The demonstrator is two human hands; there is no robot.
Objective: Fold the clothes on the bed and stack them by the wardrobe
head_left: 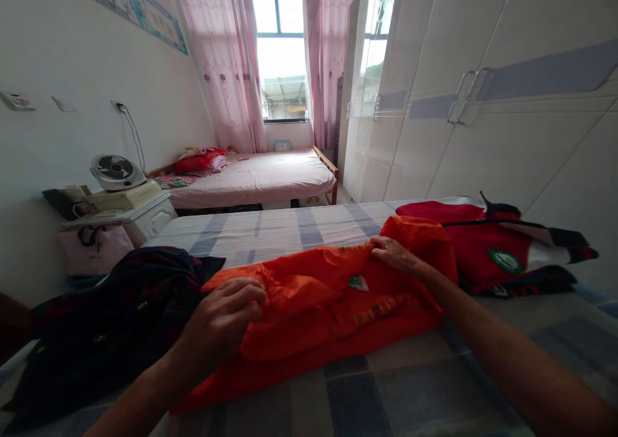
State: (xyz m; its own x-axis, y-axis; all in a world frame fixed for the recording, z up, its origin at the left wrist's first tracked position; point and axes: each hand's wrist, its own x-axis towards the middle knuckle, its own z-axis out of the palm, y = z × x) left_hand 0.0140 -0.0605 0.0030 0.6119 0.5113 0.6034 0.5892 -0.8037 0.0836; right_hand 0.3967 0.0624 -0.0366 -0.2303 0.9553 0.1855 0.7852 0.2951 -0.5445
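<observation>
Checked bedding point(357, 395) spreads before us, the orange garment point(299, 334) lying across it. Our left forearm point(149, 385) slants up to the left hand point(224, 311), fingers curled at the garment's left end; we cannot tell whether they grip cloth. Farther off, our outstretched right hand point(394, 254) pinches its far edge.

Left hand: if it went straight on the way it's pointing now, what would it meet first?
Probably the bunched orange garment, right ahead of the left hand; depth is unclear, so I can't tell whether its fingertips already touch the fabric.
</observation>
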